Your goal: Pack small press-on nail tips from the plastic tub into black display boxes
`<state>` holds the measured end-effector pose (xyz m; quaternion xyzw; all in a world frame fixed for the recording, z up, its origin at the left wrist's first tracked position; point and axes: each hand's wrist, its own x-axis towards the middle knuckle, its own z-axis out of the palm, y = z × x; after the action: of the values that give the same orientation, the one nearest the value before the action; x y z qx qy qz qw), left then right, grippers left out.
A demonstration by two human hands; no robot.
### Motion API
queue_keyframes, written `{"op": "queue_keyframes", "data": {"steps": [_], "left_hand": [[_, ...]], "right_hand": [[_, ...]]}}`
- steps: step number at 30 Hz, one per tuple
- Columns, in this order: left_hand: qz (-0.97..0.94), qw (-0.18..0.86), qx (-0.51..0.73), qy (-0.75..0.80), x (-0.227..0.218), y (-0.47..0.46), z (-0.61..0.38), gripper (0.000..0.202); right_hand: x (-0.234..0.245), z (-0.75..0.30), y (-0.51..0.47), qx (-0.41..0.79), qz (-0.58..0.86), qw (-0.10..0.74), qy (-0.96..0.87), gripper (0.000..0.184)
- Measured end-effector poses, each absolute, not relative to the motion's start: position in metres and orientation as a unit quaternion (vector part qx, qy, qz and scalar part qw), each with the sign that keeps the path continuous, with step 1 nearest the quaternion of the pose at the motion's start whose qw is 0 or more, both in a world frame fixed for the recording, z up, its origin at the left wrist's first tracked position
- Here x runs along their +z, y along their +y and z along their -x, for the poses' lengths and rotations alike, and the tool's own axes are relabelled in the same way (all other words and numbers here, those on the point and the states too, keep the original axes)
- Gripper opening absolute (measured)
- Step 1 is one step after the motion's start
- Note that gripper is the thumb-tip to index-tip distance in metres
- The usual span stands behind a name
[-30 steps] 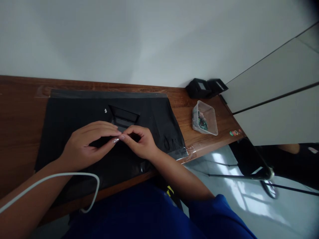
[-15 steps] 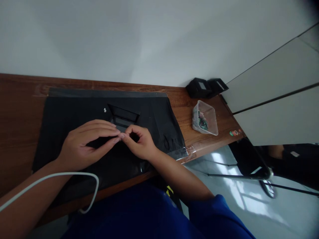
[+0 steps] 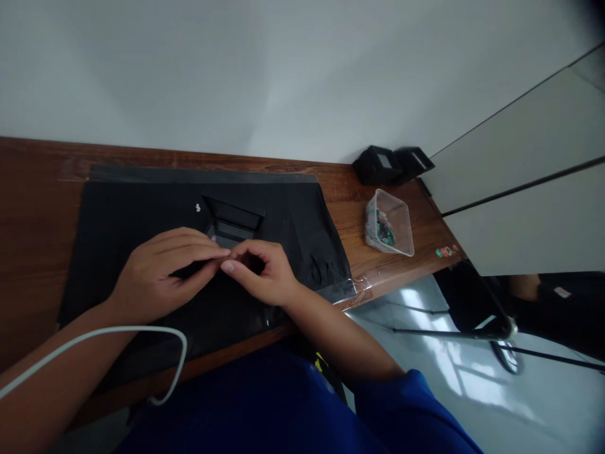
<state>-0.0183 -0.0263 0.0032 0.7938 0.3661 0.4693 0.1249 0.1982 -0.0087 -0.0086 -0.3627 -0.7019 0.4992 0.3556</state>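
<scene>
My left hand (image 3: pixel 165 271) and my right hand (image 3: pixel 265 271) meet at their fingertips above a black mat (image 3: pixel 127 205). Both are closed in a pinch, thumbs against fingers. Whatever lies between the fingertips is too small or too hidden to name. Just beyond them an open black box (image 3: pixel 234 213) with a raised lid rests on the mat, its near part covered by my fingers. A tiny white piece (image 3: pixel 198 207) lies to the left of that box. Farther right on the mat is a thin dark loop (image 3: pixel 316 270).
A clear plastic container (image 3: pixel 401 227) with green and pink bits stands on the wooden table (image 3: pixel 340 195) at right. Behind it are black boxes (image 3: pixel 378 165) by the wall. A white cable (image 3: pixel 118 329) crosses my left forearm. Part of another person (image 3: pixel 558 296) shows at far right.
My right thumb has shifted slightly left and down against the left fingertips. Both hands stay together in nearly the same spot; the things on the table have not moved.
</scene>
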Motion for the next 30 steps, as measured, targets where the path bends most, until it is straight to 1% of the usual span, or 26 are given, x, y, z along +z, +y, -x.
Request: {"op": "queue_keyframes", "data": {"steps": [3, 6, 8, 11, 13, 16, 21, 24, 27, 30], "left_hand": [[-0.804, 0.103, 0.456, 0.368, 0.003, -0.024, 0.018, 0.031], [-0.801, 0.105, 0.456, 0.374, 0.002, -0.023, 0.018, 0.029], [-0.798, 0.107, 0.460, 0.374, 0.002, -0.023, 0.018, 0.027], [-0.794, 0.105, 0.466, 0.376, 0.003, -0.024, 0.017, 0.021], [-0.784, 0.110, 0.468, 0.392, 0.004, -0.026, 0.017, 0.017], [-0.762, 0.138, 0.465, 0.428, 0.004, -0.029, 0.018, 0.017], [-0.727, 0.197, 0.466, 0.464, -0.001, -0.034, 0.020, 0.027], [-0.707, 0.250, 0.472, 0.463, -0.004, -0.035, 0.020, 0.022], [-0.690, 0.300, 0.490, 0.441, -0.002, -0.035, 0.018, 0.015], [-0.683, 0.320, 0.511, 0.412, 0.002, -0.034, 0.016, 0.011]], "right_hand": [[-0.008, -0.198, -0.010, 0.468, 0.373, 0.339, -0.725, 0.053], [-0.008, -0.200, -0.010, 0.428, 0.354, 0.330, -0.763, 0.051], [-0.007, -0.203, -0.010, 0.401, 0.341, 0.331, -0.783, 0.044], [-0.009, -0.205, -0.010, 0.367, 0.329, 0.356, -0.794, 0.032], [-0.010, -0.205, -0.010, 0.354, 0.328, 0.373, -0.792, 0.029], [-0.012, -0.205, -0.011, 0.348, 0.342, 0.378, -0.787, 0.028], [-0.014, -0.204, -0.010, 0.340, 0.345, 0.411, -0.772, 0.030], [-0.016, -0.206, -0.009, 0.336, 0.308, 0.425, -0.782, 0.034], [-0.019, -0.207, -0.009, 0.337, 0.298, 0.417, -0.790, 0.036], [-0.020, -0.208, -0.008, 0.331, 0.301, 0.413, -0.793, 0.036]]}}
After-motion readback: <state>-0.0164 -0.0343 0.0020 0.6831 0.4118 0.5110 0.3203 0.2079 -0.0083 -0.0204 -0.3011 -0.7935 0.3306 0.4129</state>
